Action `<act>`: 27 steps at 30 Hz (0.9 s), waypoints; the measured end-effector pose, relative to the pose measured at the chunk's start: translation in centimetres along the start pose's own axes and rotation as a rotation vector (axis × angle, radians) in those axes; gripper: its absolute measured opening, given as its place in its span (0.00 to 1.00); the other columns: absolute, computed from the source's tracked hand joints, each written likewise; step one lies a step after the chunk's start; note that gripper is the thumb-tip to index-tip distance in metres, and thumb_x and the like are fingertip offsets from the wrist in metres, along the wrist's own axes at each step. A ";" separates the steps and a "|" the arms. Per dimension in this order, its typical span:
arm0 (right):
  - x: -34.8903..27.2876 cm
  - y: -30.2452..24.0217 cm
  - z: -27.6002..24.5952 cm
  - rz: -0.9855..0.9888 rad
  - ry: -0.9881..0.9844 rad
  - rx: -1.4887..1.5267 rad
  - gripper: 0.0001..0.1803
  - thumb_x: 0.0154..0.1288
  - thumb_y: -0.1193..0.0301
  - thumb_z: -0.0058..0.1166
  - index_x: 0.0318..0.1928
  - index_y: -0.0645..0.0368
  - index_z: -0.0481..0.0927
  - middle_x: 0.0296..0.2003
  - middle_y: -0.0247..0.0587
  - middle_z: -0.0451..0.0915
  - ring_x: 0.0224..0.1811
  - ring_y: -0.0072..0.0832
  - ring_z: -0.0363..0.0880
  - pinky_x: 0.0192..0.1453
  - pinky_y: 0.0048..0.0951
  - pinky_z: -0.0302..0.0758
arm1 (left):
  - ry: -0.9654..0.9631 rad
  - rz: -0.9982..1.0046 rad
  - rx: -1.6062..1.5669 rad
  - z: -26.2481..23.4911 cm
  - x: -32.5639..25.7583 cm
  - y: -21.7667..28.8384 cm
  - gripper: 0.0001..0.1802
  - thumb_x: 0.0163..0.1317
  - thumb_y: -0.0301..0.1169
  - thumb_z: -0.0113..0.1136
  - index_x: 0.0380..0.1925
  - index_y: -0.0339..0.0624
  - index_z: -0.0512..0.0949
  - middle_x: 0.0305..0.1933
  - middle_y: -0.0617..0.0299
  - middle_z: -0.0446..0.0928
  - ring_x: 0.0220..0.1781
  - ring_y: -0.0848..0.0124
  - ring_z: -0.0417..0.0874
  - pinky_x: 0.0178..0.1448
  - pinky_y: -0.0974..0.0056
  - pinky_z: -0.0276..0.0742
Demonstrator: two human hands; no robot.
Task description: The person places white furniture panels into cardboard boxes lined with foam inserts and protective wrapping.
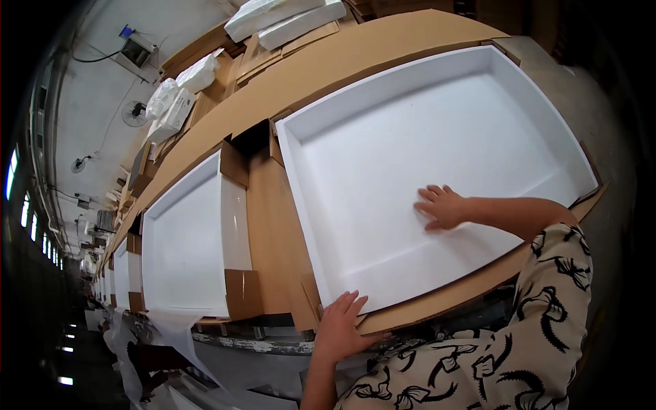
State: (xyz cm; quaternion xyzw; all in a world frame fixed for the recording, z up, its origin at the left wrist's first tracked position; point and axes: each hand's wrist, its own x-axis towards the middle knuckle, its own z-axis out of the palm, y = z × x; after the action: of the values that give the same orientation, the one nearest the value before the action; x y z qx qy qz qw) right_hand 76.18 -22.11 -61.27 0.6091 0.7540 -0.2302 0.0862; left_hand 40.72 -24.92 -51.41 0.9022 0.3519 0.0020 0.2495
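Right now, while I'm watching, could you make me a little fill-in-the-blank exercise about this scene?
1. The fingers over the white tray's inner floor belong to the person's ____ hand.
2. The left hand is at this tray's near-left ____, where two walls meet.
3. Another tray lies to its ____.
4. The sleeve's motifs are ____ on a pale ground.

Missing words: right; corner; left; black.

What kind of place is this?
It looks like a factory or packing workshop: big white trays run in a long row, with brown cardboard around them and fans beyond.
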 end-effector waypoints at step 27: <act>-21.2 0.6 1.2 0.784 -0.265 0.220 0.38 0.56 0.39 0.40 0.49 0.62 0.75 0.50 0.53 0.74 0.54 0.45 0.70 0.59 0.35 0.64 | 0.468 0.000 0.190 3.6 -6.6 -5.8 0.25 0.32 0.30 0.72 0.36 0.48 0.77 0.49 0.58 0.73 0.58 0.48 0.65 0.59 0.53 0.67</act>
State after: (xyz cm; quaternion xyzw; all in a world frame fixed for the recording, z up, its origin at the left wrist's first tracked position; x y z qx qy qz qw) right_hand 81.76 -41.23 -53.78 0.8203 0.4190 -0.3352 0.1978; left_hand 32.73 -27.10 -56.09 0.8966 0.3985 0.1779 0.0750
